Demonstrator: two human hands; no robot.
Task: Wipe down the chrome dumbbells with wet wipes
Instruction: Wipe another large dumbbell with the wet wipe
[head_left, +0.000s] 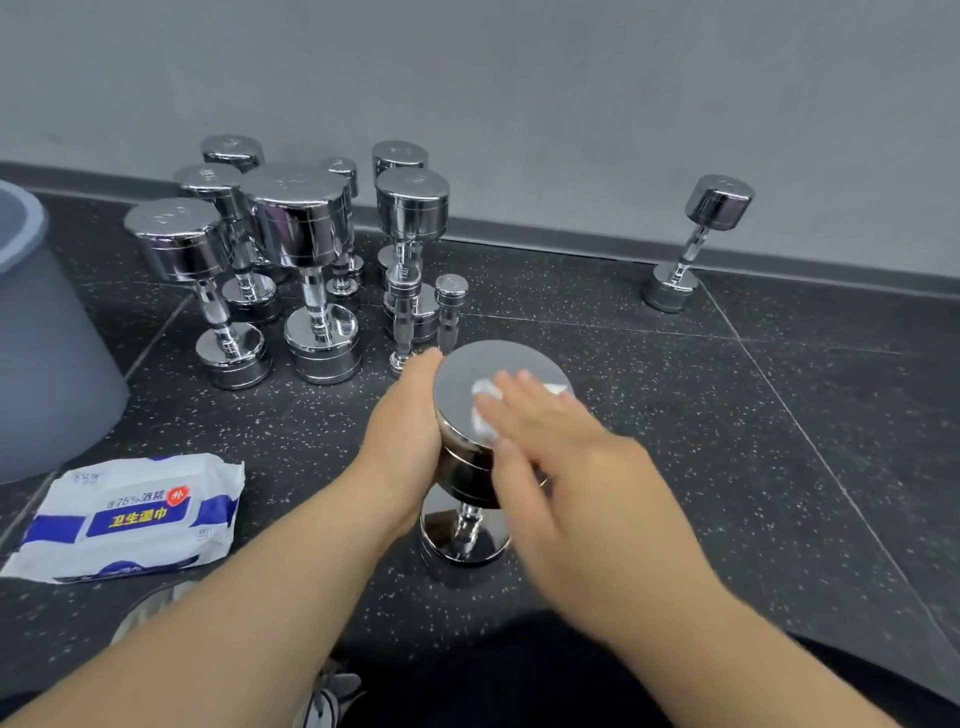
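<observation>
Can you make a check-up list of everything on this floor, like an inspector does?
Surface: black speckled floor, tile seams showing.
Job's things: upright dumbbell in front, wipe on its top; wipe pack lying at left; dumbbell cluster standing behind; lone dumbbell by the wall, right.
Clutter: grey bin at left edge.
Grippers: left hand rests against the top weight's side; right hand presses the wipe flat.
Cables: nothing seen.
Surroundings: grey wall.

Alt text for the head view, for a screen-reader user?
The right hand presses a white wipe flat on the top face of an upright chrome dumbbell while the left hand rests against its side. A wipes pack lies on the floor to the left; more dumbbells stand behind, near the wall.
</observation>
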